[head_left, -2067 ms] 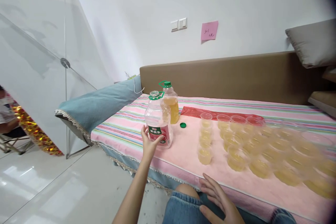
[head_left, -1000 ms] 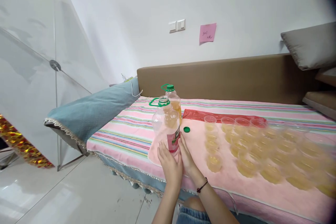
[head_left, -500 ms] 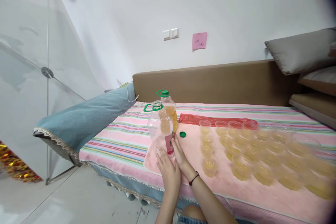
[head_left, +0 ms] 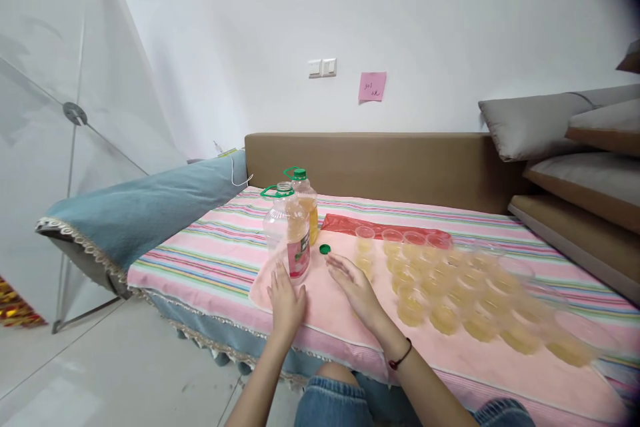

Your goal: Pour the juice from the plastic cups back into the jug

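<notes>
An uncapped clear plastic bottle [head_left: 276, 230] with a green handle and a pink label stands upright and looks empty. In front of it, my left hand [head_left: 287, 297] has its fingers stretched out near the base; whether they touch it I cannot tell. My right hand [head_left: 354, 283] is off the bottle, fingers extended, holding nothing. Just beyond those fingertips lies a green bottle cap [head_left: 325, 249]. Behind the clear bottle is a capped bottle [head_left: 313, 217] with yellow liquid. To the right, several clear plastic cups [head_left: 411, 307] of yellow liquid stand in rows.
A pink towel [head_left: 330, 307] lies under the cups on a striped sofa cover [head_left: 200, 267]. Red plastic [head_left: 345, 223] lies behind the cups. Grey cushions [head_left: 530, 123] are stacked at the right. A blue-covered armrest [head_left: 150, 203] borders the left side.
My right hand has left the bottle and moved right toward the cups. My left hand stays low by the bottle. The camera view has shifted, showing more cushions.
</notes>
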